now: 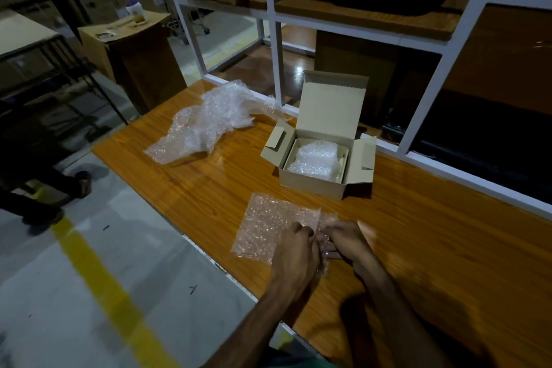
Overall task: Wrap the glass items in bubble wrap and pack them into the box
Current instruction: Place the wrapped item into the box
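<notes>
The person stands at a wooden counter point(418, 263) with both hands low, close to the near edge. The left hand point(294, 257) and the right hand point(348, 240) meet over the right edge of a flat bubble wrap sheet point(268, 224). The fingers of both hands are curled inward and pinch the plastic between them. Something small seems to be inside the fold there, but the hands cover it and the picture is blurred, so I cannot tell what it is. The rest of the sheet lies flat on the counter, spreading to the left of the fingers and away from them.

Beyond the fingers, further from the person and a little to the right, stands a small cardboard box point(313, 185) with its lid upright and its side flaps open. Inside it lies a wrapped bundle point(318, 158) of bubble wrap, filling most of the inside. Far beyond the fingers and to the left, a loose pile of bubble wrap point(215, 119) lies crumpled on the counter, well apart from the box. Behind the counter runs a white frame point(276, 39) with glass panes. On the left, on the floor, is a yellow line point(98, 272).
</notes>
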The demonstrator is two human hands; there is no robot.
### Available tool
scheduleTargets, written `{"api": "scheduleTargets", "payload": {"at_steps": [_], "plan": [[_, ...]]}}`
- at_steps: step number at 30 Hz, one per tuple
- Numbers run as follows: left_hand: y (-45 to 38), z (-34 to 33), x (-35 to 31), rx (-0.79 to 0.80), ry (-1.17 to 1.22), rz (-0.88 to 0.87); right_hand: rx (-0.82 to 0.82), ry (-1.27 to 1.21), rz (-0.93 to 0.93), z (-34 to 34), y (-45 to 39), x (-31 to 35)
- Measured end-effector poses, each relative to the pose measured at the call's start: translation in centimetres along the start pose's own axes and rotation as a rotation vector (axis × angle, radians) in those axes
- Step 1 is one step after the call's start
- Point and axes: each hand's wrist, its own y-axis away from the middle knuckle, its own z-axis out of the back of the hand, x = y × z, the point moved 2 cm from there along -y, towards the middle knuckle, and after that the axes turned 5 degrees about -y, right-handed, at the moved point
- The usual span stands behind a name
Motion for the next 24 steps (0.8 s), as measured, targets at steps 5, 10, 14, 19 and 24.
{"api": "scheduleTargets", "payload": {"at_steps": [5,10,14,19,24], "plan": [[0.1,-1.1,0.5,0.083,0.146,-0.103,-0.092,-0.066,0.004,0.8,0.0,-0.4],[0.6,0.0,1.6,-0.087,0.281,-0.105,-0.305,0.374,0.248,0.6,1.0,1.0],[-0.8,1.7,5.5,-0.298,0.018,-0.003,-0.414,0.721,0.430,-0.8,1.3,1.0],[-0.9,2.2,10.8,-0.094,-0.239,0.042,-0.280,1.048,0.689,-2.9,1.1,-0.4],[0.4,1.5,12.3,0.097,-0.398,-0.015,-0.085,1.200,0.637,-4.7,1.2,-4.3]]}}
